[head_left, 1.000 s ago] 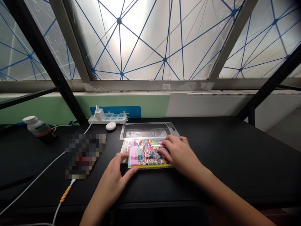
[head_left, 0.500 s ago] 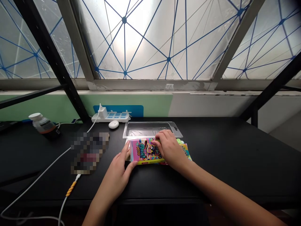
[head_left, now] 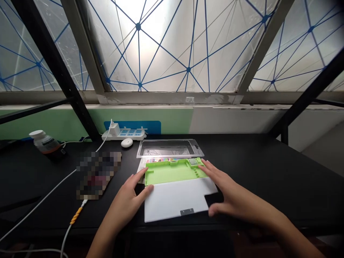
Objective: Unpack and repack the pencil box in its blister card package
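Note:
A printed flat box lies unfolded on the black table, with a light green plastic tray [head_left: 166, 173] inside and a white lid flap [head_left: 174, 200] spread toward me. A dark rectangular patch sits on the flap's near edge, and a notch is cut at its right side. My left hand [head_left: 131, 191] holds the tray's left end, index finger at the far corner and thumb at the near one. My right hand [head_left: 228, 188] is open at the right, fingertips against the tray's right end, thumb apart beside the flap's corner. Bright printed packaging shows partly behind the tray.
A clear plastic blister shell [head_left: 166, 148] lies behind the box. Leftward are a white round case [head_left: 127, 143], a power strip [head_left: 131, 134], a pixelated object [head_left: 98, 175], a white cable [head_left: 51, 199] and a white-capped bottle [head_left: 47, 143]. Black metal frame bars slope down at both sides.
The box's printed lid has been opened toward me, revealing its white inside and the green tray. My right hand has moved from the lid's top to the right side, fingers spreading.

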The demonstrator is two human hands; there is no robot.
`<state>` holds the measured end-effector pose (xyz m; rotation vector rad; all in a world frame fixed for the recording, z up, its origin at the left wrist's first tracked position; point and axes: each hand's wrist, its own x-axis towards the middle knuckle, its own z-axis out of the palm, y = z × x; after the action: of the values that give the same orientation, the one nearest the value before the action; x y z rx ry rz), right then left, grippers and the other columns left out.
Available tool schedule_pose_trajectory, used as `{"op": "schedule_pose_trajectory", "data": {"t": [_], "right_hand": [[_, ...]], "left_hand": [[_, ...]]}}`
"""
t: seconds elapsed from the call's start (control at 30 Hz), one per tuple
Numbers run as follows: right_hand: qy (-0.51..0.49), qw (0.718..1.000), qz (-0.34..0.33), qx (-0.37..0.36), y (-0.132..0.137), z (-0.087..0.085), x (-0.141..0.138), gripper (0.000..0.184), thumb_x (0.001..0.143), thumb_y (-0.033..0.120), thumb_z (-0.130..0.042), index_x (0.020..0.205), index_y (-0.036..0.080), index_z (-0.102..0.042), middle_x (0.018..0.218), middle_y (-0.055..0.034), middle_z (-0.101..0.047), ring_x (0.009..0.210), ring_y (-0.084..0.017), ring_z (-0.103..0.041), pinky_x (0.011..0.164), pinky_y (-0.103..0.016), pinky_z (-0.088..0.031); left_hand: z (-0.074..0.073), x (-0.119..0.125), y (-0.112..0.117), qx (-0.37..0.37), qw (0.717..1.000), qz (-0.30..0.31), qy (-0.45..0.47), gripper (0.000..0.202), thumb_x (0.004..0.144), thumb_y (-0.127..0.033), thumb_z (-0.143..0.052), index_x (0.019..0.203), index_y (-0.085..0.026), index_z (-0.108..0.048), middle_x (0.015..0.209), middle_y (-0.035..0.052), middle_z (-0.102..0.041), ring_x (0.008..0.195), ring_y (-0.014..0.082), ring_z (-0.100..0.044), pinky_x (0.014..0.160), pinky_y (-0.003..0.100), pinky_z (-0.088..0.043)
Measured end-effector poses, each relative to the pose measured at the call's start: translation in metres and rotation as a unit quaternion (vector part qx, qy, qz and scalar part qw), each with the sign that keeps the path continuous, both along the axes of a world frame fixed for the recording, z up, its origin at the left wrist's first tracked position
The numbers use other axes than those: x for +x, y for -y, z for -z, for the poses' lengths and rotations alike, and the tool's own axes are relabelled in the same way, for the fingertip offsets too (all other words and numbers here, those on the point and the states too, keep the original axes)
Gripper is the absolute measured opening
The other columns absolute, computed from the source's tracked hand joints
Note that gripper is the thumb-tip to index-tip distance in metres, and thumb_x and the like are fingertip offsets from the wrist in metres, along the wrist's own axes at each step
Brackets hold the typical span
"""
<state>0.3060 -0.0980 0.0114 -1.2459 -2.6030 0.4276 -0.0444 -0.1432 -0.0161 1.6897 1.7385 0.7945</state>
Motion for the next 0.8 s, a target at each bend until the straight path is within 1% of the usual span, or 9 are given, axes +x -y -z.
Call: {"op": "schedule_pose_trajectory", "data": {"t": [0.03, 0.1, 0.2, 0.3, 0.4, 0.5, 0.6, 0.7, 0.8], "right_hand": [[-0.003, 1.000, 0.021, -0.023, -0.007, 0.009, 0.005, 0.111, 0.074, 0.060, -0.076, 0.160, 0.031, -0.012, 0.166, -0.0108, -0.016, 0.150, -0.038, -0.018, 0.116, -0.058, -0.034], [-0.023, 0.998, 0.040, -0.045, -0.016, 0.024, 0.010, 0.098, 0.085, 0.048, -0.069, 0.160, 0.031, -0.010, 0.166, -0.0086, -0.019, 0.150, -0.035, -0.019, 0.119, -0.058, -0.028], [-0.076, 0.993, 0.077, -0.042, -0.020, 0.038, 0.007, 0.075, 0.091, 0.033, -0.057, 0.158, 0.029, -0.024, 0.161, -0.0073, -0.033, 0.147, -0.034, -0.029, 0.118, -0.059, -0.030], [-0.126, 0.982, 0.137, -0.037, -0.015, 0.038, 0.001, 0.057, 0.092, 0.041, -0.058, 0.146, 0.028, -0.048, 0.149, -0.0080, -0.052, 0.142, -0.038, -0.040, 0.109, -0.058, -0.043], [-0.165, 0.972, 0.164, -0.044, -0.012, 0.032, -0.002, 0.053, 0.091, 0.052, -0.059, 0.138, 0.028, -0.054, 0.138, -0.0094, -0.062, 0.126, -0.036, -0.058, 0.100, -0.054, -0.052], [-0.180, 0.970, 0.158, -0.034, -0.012, 0.032, -0.002, 0.050, 0.094, 0.051, -0.055, 0.138, 0.026, -0.053, 0.131, -0.0111, -0.067, 0.117, -0.032, -0.065, 0.096, -0.051, -0.054], [-0.178, 0.974, 0.141, 0.013, -0.012, 0.040, 0.000, 0.055, 0.090, 0.049, -0.062, 0.139, 0.026, -0.052, 0.131, -0.0116, -0.067, 0.117, -0.031, -0.064, 0.098, -0.049, -0.054], [-0.180, 0.974, 0.111, 0.084, -0.013, 0.044, 0.001, 0.060, 0.085, 0.045, -0.069, 0.139, 0.027, -0.053, 0.130, -0.0109, -0.067, 0.116, -0.031, -0.065, 0.095, -0.047, -0.056], [-0.194, 0.966, 0.090, 0.148, -0.023, 0.030, -0.001, 0.049, 0.089, 0.042, -0.065, 0.134, 0.027, -0.059, 0.129, -0.0099, -0.068, 0.117, -0.029, -0.065, 0.097, -0.045, -0.055]], "left_hand": [[0.001, 0.001, 0.000, 0.006, 1.000, 0.002, -0.009, 0.067, 0.093, -0.057, -0.053, 0.152, -0.031, -0.038, 0.155, 0.0061, -0.044, 0.143, 0.0336, -0.040, 0.106, 0.047, -0.045], [0.001, 0.001, 0.001, 0.020, 1.000, 0.006, -0.012, 0.064, 0.096, -0.056, -0.048, 0.154, -0.032, -0.035, 0.157, 0.0045, -0.042, 0.146, 0.0322, -0.035, 0.113, 0.048, -0.038], [0.002, 0.001, 0.002, 0.034, 0.999, 0.011, 0.028, 0.060, 0.101, -0.057, -0.034, 0.154, -0.030, -0.034, 0.158, 0.0048, -0.040, 0.145, 0.0294, -0.037, 0.116, 0.045, -0.034], [0.004, -0.002, 0.003, 0.032, 0.996, 0.001, 0.084, 0.062, 0.102, -0.060, -0.021, 0.157, -0.031, -0.027, 0.155, 0.0043, -0.046, 0.144, 0.0262, -0.040, 0.116, 0.043, -0.034], [0.007, -0.005, 0.003, 0.039, 0.994, -0.009, 0.101, 0.064, 0.102, -0.063, -0.015, 0.158, -0.033, -0.022, 0.153, 0.0030, -0.047, 0.145, 0.0247, -0.037, 0.118, 0.044, -0.030], [0.007, -0.002, 0.002, 0.040, 0.996, -0.007, 0.083, 0.067, 0.101, -0.063, -0.022, 0.159, -0.031, -0.014, 0.150, 0.0057, -0.052, 0.143, 0.0260, -0.042, 0.117, 0.046, -0.032], [0.004, 0.003, 0.002, 0.046, 0.999, -0.008, 0.027, 0.073, 0.099, -0.060, -0.040, 0.159, -0.028, -0.013, 0.145, 0.0083, -0.057, 0.136, 0.0284, -0.050, 0.111, 0.045, -0.040], [0.000, 0.009, 0.004, 0.090, 0.996, -0.026, -0.016, 0.068, 0.097, -0.054, -0.048, 0.156, -0.029, -0.024, 0.140, 0.0072, -0.061, 0.129, 0.0284, -0.058, 0.104, 0.041, -0.048], [-0.011, 0.012, 0.000, 0.161, 0.985, -0.050, -0.018, 0.057, 0.097, -0.052, -0.050, 0.149, -0.032, -0.036, 0.140, 0.0053, -0.061, 0.125, 0.0278, -0.061, 0.100, 0.039, -0.051]]}}
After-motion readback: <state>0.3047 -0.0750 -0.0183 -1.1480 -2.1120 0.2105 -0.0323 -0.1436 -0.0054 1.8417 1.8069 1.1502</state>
